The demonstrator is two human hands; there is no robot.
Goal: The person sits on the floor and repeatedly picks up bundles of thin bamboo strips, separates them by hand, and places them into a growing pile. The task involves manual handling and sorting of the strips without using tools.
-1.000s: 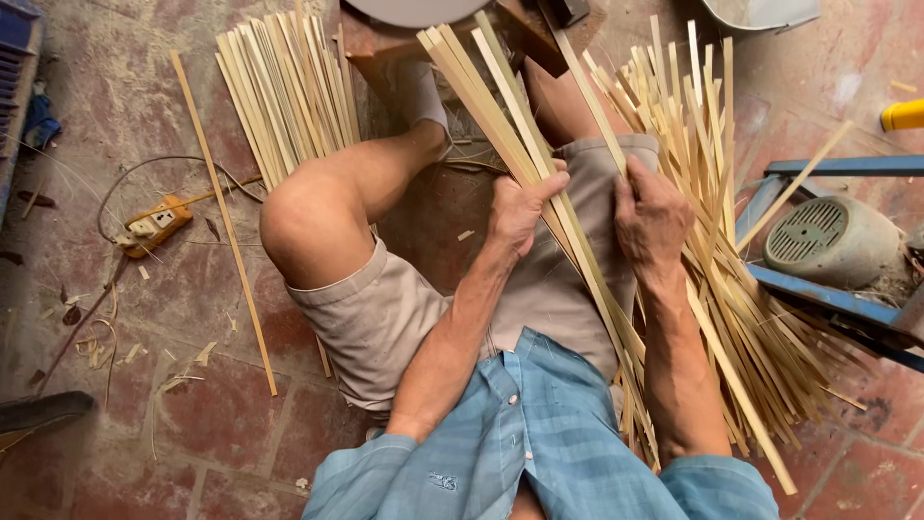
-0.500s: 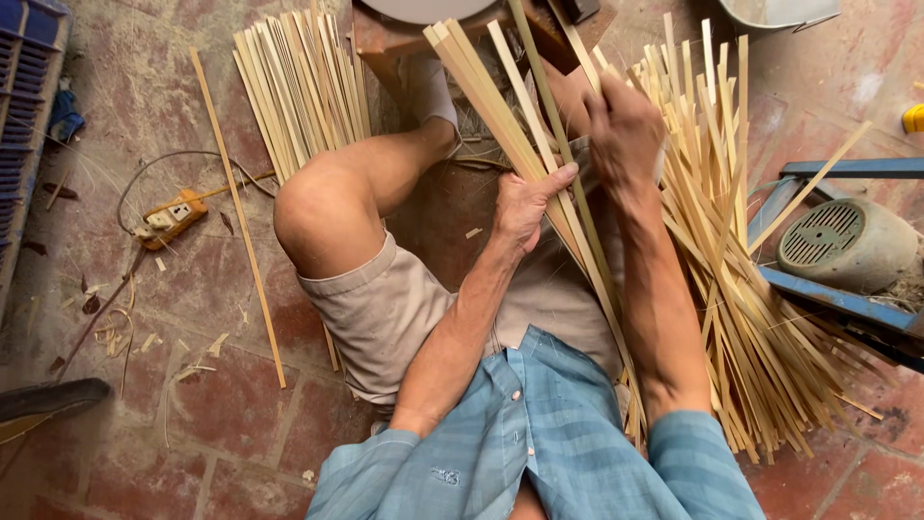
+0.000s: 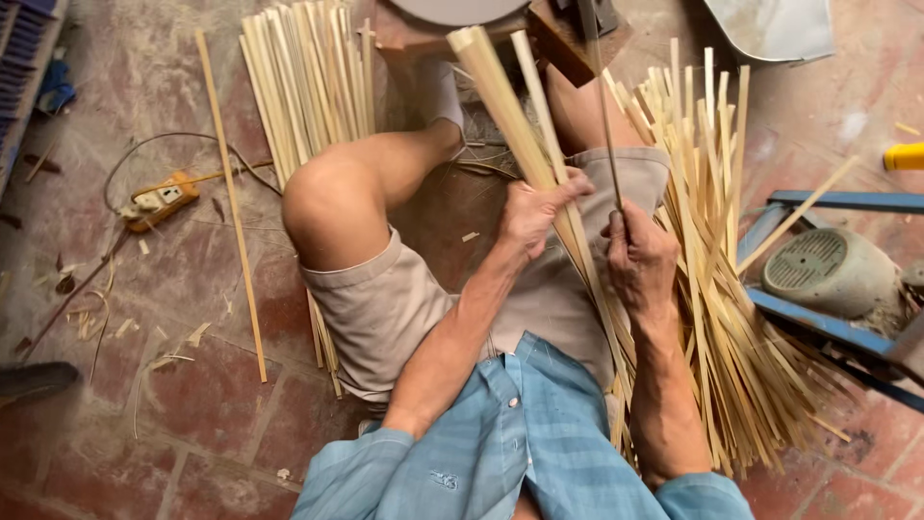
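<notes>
**Bamboo strips gathered in one fist, a single thin one drawn out**

Bamboo strips [image 3: 525, 116] are the story here: a tight bundle of pale yellow slats, flat-sided and long, angled up from the person's lap toward the wooden block [image 3: 563, 43] at the top of the view. The left hand [image 3: 534, 212] has its grip wrapped shut around the bundle low down, thumb over the top. The right hand [image 3: 640, 255] sits just beside it, grip pinched closed on one thin dark strip [image 3: 602, 106] that stands nearly upright, apart from the rest.

To do this well, I'd judge the left fist should stay firm so the bundle doesn't fan, while the right keeps the thin strip straight along its length; bending it sideways could snap or splinter it. Edges look sharp, so sliding fingers along them is a risk.

Around the worker: a loose heap of strips [image 3: 717, 289] spreads over the right thigh and floor, a neater stack [image 3: 308, 87] lies beyond the left knee, one long slat [image 3: 231, 202] rests alone on the brick floor [image 3: 125, 424], and a power strip [image 3: 159, 200] lies near it.
</notes>
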